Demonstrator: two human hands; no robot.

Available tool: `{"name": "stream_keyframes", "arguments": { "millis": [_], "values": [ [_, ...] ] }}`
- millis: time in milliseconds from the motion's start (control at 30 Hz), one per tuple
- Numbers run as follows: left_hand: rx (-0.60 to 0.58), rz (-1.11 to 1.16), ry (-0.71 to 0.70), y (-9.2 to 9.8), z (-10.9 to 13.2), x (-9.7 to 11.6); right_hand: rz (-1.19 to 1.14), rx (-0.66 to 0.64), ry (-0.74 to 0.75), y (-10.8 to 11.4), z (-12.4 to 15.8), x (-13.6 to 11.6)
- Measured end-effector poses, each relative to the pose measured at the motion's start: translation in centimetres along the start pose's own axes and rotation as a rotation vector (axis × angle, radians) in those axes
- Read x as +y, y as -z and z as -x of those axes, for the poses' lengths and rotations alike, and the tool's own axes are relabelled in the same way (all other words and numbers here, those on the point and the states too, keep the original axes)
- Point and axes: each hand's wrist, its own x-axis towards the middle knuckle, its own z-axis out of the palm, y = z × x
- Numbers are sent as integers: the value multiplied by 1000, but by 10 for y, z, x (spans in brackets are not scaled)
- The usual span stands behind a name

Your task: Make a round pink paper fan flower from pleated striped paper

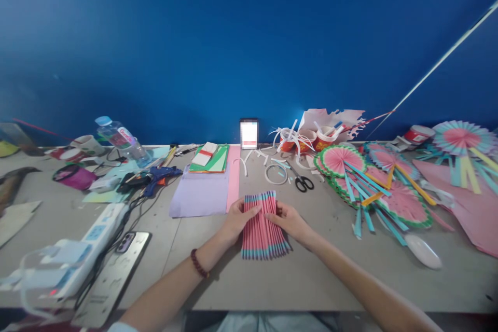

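One pleated paper, mostly pink, left hand, right hand holding it

bare left hand, bare right hand, slim bare forearms, bracelet of small round dark reddish-brown beads around the left wrist, pale bluish sleeve edge near the left elbow, light blue-grey clothing, blurred, at the bottom centre

Above the pleated paper, the blue wall looks dim; a small screen glows white and blocky. Far left of it, the power strip looks blurry. Beside the paper, soft shadows touch the desk.
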Motion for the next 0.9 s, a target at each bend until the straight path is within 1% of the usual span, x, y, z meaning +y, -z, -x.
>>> {"name": "stream_keyframes", "arguments": {
  "millis": [167, 367, 500, 667, 800, 900],
  "values": [
    [32, 24, 18, 2, -2, -3, -3, 35, -16, 1, 1, -2],
    [31, 70, 33, 2, -1, -2, -45, 130, -87, -4, 5, -5],
    [47, 77, 34, 2, -1, -1, -79, 167, -98, -5, 6, -6],
    [55, 59, 18, 2, -1, -1, -154, 147, -92, -5, 5, -6],
    [64, 51, 29, 1, 0, -1, -204, 159, -104, -6, 5, -7],
    [61, 28, 15, 0, 1, 0, -240, 99, -113, -8, 7, -8]
  ]
}}
